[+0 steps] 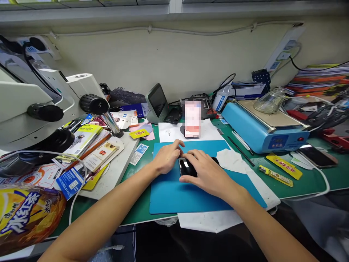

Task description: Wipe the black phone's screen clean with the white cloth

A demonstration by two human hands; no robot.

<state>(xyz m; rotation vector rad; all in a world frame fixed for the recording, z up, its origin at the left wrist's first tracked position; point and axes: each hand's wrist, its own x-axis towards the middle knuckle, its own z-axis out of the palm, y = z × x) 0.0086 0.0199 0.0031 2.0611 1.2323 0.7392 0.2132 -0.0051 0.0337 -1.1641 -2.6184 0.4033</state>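
A black glossy smartphone (187, 168) lies on the blue work mat (174, 198), partly covered by my right hand (207, 169). That hand is closed over the phone, thumb on its near edge and fingers across the far side. My left hand (168, 158) is at the phone's left end with curled fingers; what they hold, if anything, is hidden. A dark rounded end (216, 160) shows beyond my right hand, and I cannot tell whether it belongs to the phone. Beside it lies a crumpled white tissue (231, 161).
Behind the mat stands a phone with a lit, blurred screen (192, 120). A blue machine (261, 127) carrying a glass jar (269, 100) is at right, near a yellow utility knife (276, 176). A microscope (40, 105) and a drink bottle (29, 216) crowd the left.
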